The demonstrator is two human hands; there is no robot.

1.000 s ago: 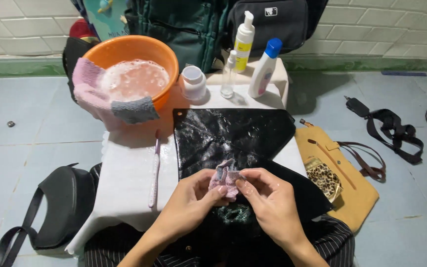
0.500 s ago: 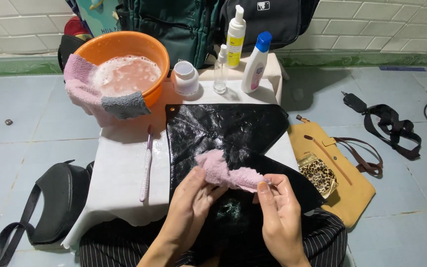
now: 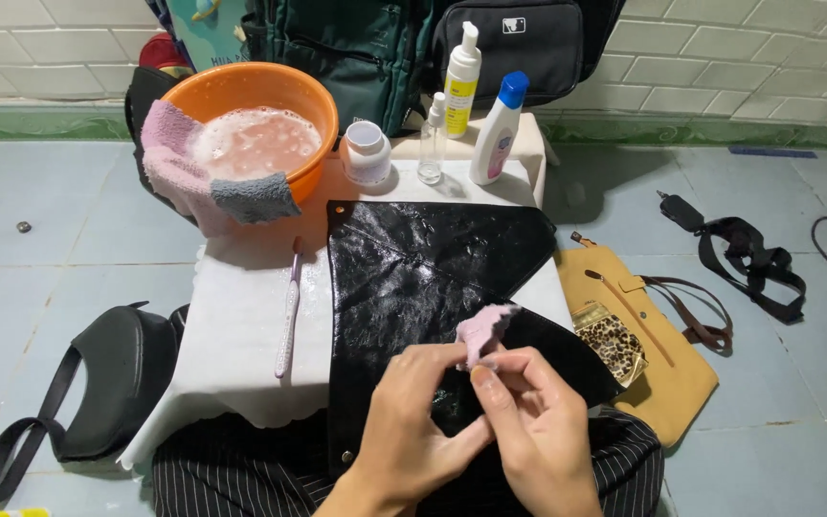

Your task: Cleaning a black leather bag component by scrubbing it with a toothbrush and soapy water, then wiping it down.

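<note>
Bunching the pink cloth [image 3: 483,330] back into a tight wad after having spread it out, my left hand [image 3: 412,421] and right hand [image 3: 528,421] both pinch it over the glossy black bag [image 3: 413,278] on the counter [image 3: 241,325].

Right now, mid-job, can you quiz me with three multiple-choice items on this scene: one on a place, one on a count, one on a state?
1. Where does the toothbrush lie?
A. in the basin
B. on the white cloth, left of the black bag
C. on the floor

2. How many bottles stand behind the black bag?
A. one
B. three
C. five

3. What is in the orange basin?
A. foamy water
B. nothing
C. sand

Answers: 1 B, it rests on the white cloth; 2 B, a pump bottle, small clear bottle and blue-capped bottle; 3 A, suds show.
</note>
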